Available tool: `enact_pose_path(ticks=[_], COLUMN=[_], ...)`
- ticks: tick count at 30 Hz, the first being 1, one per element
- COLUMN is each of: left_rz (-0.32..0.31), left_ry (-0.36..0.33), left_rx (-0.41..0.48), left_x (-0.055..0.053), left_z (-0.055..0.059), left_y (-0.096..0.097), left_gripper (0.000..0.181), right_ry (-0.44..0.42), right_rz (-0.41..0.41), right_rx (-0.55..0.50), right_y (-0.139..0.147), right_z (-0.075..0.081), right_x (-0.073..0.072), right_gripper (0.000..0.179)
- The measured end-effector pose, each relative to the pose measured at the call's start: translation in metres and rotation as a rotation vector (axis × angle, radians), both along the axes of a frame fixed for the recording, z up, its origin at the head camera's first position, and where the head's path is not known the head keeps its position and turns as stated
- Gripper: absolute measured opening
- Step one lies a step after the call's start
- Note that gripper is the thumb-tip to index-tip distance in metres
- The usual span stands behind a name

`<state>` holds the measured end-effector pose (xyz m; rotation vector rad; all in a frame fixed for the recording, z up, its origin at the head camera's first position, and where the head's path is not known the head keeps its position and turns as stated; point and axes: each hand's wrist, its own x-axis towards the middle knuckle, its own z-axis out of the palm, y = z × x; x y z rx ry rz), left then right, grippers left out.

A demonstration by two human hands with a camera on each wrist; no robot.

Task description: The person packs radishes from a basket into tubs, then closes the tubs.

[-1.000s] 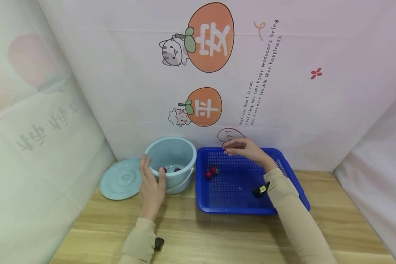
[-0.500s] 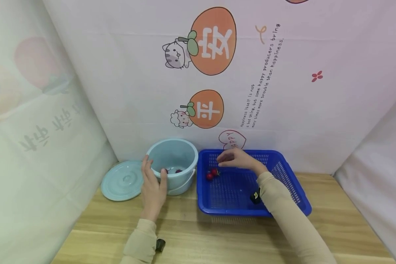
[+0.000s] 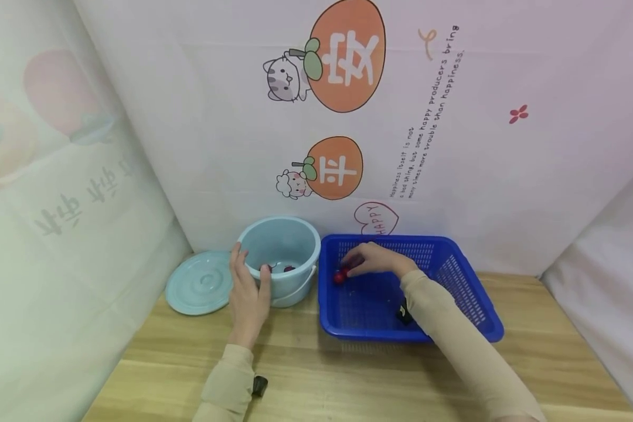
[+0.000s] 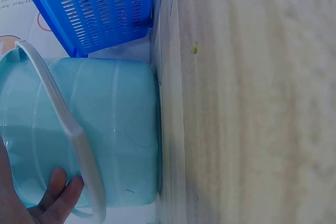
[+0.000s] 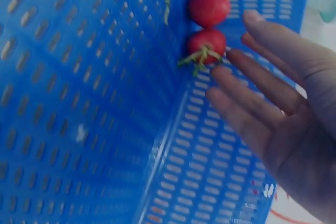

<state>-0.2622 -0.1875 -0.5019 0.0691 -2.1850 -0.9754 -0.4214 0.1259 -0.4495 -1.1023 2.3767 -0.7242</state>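
My right hand [image 3: 374,259] reaches down inside the blue plastic basket [image 3: 324,319], thumb and fingers apart. In the right wrist view its fingertips come right up to a red radish [image 5: 209,41] with short green stalks. A second radish [image 5: 210,7] sits beside it in the same corner. My left hand [image 3: 249,299] rests against the near left side of the light-blue bucket [image 3: 289,288], fingers extended and thumb by the rim. The left wrist view shows its fingertips on the bucket's wall near the white handle [image 4: 84,158]. Dark red pieces [image 3: 289,268] lie at the bucket's bottom.
A round light-blue lid [image 3: 197,287] lies on the wooden table [image 3: 316,381] left of the bucket. Bucket and basket stand side by side close to the printed white backdrop [image 3: 216,146]. White cloth also hangs along both sides.
My right hand has moved left and down, from above the basket's back edge to the radishes in its corner. The left hand keeps its place on the bucket.
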Motion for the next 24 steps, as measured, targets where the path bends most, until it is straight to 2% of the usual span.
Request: enact_pose_path(ticks=[4,7,14,24], left_rz=[-0.003,-0.007,-0.004,0.005], left_ry=[0.006,-0.003,-0.009,-0.018], left_rx=[0.004,0.002,-0.009,-0.010], left_x=[0.000,0.000,-0.002,0.002], left_z=[0.000,0.000,0.003,0.003], left_y=[0.000,-0.001,-0.001,0.001], left_gripper=[0.065,0.066,0.065,0.063], right_ry=[0.045,0.079,0.125,0.189], right_rz=[0.031,0.043,0.010,0.015], right_rx=[0.101,0.137,0.158,0.167], right_y=[-0.010,-0.016,-0.021,-0.022], right_z=[-0.004,-0.009,-0.018,-0.022], right_x=[0.000,0.001,0.002,0.000], right_gripper=[0.042,0.040,0.035,0.031])
